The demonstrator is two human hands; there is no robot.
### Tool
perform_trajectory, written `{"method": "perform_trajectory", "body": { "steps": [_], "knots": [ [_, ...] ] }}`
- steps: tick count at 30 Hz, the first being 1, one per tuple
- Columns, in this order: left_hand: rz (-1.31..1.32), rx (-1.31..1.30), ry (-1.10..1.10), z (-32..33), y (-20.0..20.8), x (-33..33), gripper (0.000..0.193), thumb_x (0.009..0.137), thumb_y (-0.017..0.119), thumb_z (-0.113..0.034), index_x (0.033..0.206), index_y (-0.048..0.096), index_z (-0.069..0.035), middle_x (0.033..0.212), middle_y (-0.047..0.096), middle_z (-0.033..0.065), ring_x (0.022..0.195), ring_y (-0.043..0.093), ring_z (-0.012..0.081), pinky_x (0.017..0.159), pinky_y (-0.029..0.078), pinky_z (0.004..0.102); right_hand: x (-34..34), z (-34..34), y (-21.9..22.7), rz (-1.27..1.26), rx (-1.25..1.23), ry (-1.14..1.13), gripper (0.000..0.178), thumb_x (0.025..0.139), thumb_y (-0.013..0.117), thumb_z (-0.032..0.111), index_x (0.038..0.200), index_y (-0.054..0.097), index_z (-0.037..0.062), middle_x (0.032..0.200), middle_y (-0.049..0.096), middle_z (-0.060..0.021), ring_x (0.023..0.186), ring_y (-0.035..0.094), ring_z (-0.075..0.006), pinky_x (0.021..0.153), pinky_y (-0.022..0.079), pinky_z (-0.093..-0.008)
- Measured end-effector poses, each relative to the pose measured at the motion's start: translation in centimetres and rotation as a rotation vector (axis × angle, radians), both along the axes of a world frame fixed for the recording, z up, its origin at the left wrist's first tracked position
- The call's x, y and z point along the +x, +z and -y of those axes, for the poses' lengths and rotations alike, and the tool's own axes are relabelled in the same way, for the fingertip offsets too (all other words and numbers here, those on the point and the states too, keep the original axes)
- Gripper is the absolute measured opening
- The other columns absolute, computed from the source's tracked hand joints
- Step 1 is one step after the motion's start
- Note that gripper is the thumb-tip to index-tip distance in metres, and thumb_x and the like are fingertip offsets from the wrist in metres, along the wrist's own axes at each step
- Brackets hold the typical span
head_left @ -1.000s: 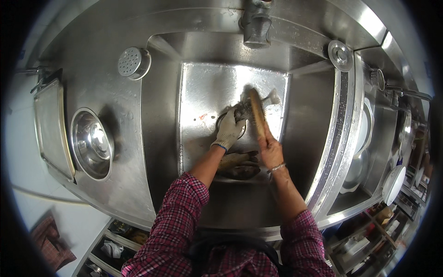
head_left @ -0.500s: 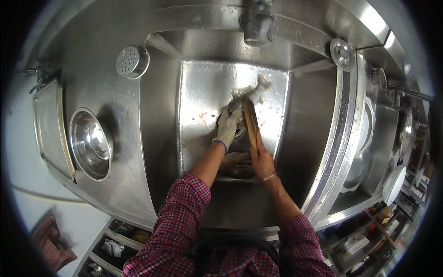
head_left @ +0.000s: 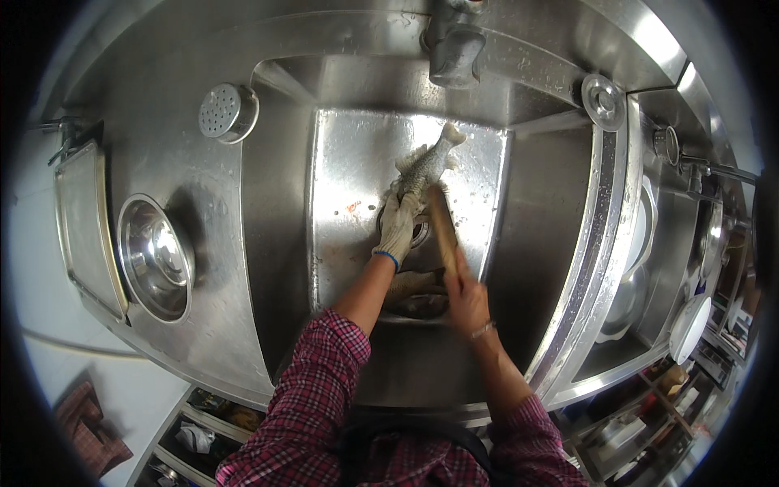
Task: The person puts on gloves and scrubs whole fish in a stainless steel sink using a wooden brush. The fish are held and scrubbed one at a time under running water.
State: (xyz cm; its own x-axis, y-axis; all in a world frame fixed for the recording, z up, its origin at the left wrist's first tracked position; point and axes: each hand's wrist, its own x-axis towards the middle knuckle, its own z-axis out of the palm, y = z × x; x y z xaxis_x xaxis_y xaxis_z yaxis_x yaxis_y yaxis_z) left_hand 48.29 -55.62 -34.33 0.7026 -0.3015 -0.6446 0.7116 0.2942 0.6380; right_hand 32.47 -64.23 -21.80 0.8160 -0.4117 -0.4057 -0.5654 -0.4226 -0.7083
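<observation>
In the metal sink, my left hand wears a white knitted glove with a blue cuff. Its fingers are closed round the front end of a grey scaly fish, whose tail points to the far right. The fish's head is hidden by the glove. My bare right hand grips the near end of a wooden brush; the brush's far end is beside the fish's right side. Below my left wrist, more fish lie in the near part of the sink, partly covered by shadow.
A drain is beside the glove, with small bits scattered on the sink floor. The faucet overhangs the far edge. On the left counter are a perforated metal strainer, a steel bowl and a tray. A second basin holds dishes on the right.
The brush has drawn back slightly toward me and right, tilting more. The fish's tail has shifted up and left, and the fish shows more sharply. My left hand has kept its hold.
</observation>
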Motion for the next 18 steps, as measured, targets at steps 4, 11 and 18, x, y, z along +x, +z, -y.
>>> {"method": "perform_trajectory", "body": {
  "steps": [4,11,18],
  "knots": [
    [-0.095,0.012,0.031,1.2,-0.1,0.0,0.042,0.100,0.054,-0.020,0.138,0.039,-0.009,0.103,0.057,0.0045,0.086,0.059,0.0138,0.070,0.055,0.0255,4.8,0.6,-2.4,-0.151,-0.044,-0.069,0.061,0.096,0.057,0.018,0.152,0.034,0.0079,0.084,0.067,-0.0286,0.075,0.069,-0.0394,0.067,0.053,-0.0479],
    [-0.086,-0.010,0.031,-0.6,-1.8,-0.6,0.041,0.098,0.054,-0.015,0.136,0.041,-0.006,0.096,0.054,0.0045,0.077,0.057,0.0134,0.069,0.053,0.0258,0.4,-0.7,-0.2,-0.036,0.005,0.006,0.061,0.097,0.054,0.015,0.152,0.031,0.0074,0.088,0.065,-0.0329,0.081,0.064,-0.0509,0.069,0.052,-0.0519],
    [-0.132,0.033,0.139,-0.5,-2.5,-0.7,0.030,0.099,0.055,-0.018,0.124,0.046,-0.004,0.100,0.055,0.0065,0.084,0.058,0.0175,0.076,0.055,0.0308,1.5,-3.0,-1.4,-0.075,-0.053,0.029,0.061,0.098,0.054,0.022,0.153,0.030,0.0080,0.080,0.065,-0.0308,0.073,0.066,-0.0466,0.066,0.053,-0.0511]
  ]
}}
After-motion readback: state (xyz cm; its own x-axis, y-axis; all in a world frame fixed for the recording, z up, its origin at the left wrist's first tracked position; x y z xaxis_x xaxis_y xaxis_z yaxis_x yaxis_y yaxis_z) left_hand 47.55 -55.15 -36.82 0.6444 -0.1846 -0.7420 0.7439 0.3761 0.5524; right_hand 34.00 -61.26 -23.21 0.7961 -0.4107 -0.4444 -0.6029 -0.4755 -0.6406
